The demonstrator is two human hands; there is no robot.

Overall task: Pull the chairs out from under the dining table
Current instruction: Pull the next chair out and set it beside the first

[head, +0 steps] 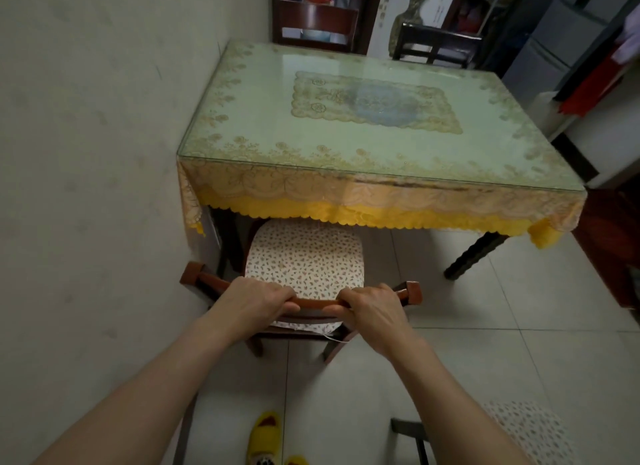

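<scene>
The counter [346, 166], a dining table under a glass sheet and a yellow-fringed lace cloth [381, 201], stands hard against the wall [86, 152] on its left side, and this is judged the principal hazard: the chair [301, 305] in hand sits at the left end of the near edge, just beside that wall, so any drift to the left during the pull could scrape its top-rail corner or rear leg along the plaster. A second risk is the cloth fringe, which hangs directly above the front of the seat cushion [304, 256]; if the chair is tipped as it is drawn back, the cushion could snag the fringe and drag the cloth under the glass. A third is underfoot: a yellow slipper [265, 437] lies on the floor tiles in the line of retreat, and another cushioned chair [519, 433] stands near at lower right, both liable to be struck or to cause a stumble. Two further chairs, one [315, 24] at far left and one [433, 45] at far right, stand at the far side of the counter. As to grip, the left hand [256, 300] and the right hand [372, 307] are each closed over the curved top rail, fingers wrapped over its front, either side of centre. The seat lies directly beyond the hands, partly under the counter.
</scene>
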